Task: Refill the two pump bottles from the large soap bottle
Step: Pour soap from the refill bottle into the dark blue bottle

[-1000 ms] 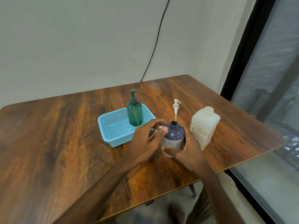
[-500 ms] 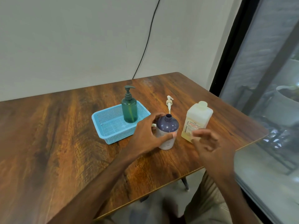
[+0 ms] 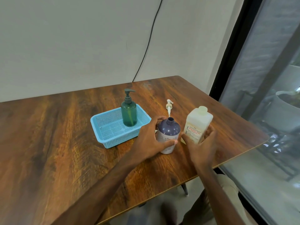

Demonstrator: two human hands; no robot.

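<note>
A purple pump bottle (image 3: 168,129) stands upright on the wooden table (image 3: 56,143) with its neck uncapped. My left hand (image 3: 150,140) grips its body from the left. Its white pump head (image 3: 169,106) lies on the table just behind it. To the right stands the large cream soap bottle (image 3: 197,124), cap on. My right hand (image 3: 202,144) wraps around its lower part, thumb on the left side and fingers on the right. A green pump bottle (image 3: 129,113) with its pump fitted stands in a blue basket (image 3: 110,135).
The table's right edge and rounded corner (image 3: 266,137) lie close beyond the soap bottle, with a glass window to the right. A black cable (image 3: 146,46) runs down the wall behind the table. My knees show below the front edge.
My right hand left the purple bottle, hovered open, then reached to the large soap bottle and closed around its base. My left hand took over holding the purple bottle.
</note>
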